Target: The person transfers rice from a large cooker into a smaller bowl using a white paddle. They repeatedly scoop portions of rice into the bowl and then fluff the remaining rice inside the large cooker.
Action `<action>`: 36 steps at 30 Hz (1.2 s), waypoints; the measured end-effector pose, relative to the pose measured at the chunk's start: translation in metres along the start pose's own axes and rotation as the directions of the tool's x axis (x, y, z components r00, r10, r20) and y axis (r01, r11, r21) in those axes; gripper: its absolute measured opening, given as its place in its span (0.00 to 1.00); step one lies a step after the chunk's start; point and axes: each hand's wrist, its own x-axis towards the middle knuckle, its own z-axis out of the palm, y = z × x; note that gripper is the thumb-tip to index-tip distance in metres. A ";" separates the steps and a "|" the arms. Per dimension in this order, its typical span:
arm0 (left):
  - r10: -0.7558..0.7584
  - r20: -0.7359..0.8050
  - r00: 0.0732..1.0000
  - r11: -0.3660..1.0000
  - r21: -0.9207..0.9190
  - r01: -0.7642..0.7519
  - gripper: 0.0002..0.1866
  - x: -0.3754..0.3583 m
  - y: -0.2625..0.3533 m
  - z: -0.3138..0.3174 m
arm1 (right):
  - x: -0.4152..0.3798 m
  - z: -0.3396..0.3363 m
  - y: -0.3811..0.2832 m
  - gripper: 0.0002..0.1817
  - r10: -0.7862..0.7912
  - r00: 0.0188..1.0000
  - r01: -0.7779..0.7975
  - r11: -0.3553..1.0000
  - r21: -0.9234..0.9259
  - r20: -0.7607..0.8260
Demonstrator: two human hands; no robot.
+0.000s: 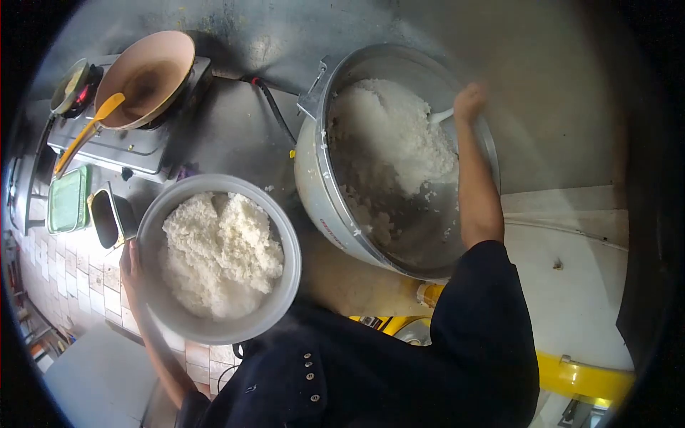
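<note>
My right hand (469, 102) is closed round the handle of a white rice paddle (441, 115), whose blade is hidden in the rice. That mound of cooked white rice (399, 135) fills part of a large metal pot (308, 160), with loose grains on its bottom and rim. At the left, my left hand (131, 264) holds the outer side of a pale round tub (291, 267), its fingers partly hidden by the wall. Steaming cooked rice (221, 250) is heaped in the tub.
A gas stove (143, 153) at the upper left bears a pan (160, 60) with an orange spatula (89, 132) across it, and a smaller pan (70, 85). Below stand a green-lidded container (68, 200) and a small metal container (114, 217). A black hose (275, 107) runs behind the pot.
</note>
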 end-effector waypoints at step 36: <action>0.258 -0.033 0.966 0.966 -0.016 -0.259 0.23 0.008 -0.013 0.004 | 0.027 -0.112 -0.102 0.28 0.343 0.874 -0.462 0.370 0.806 0.344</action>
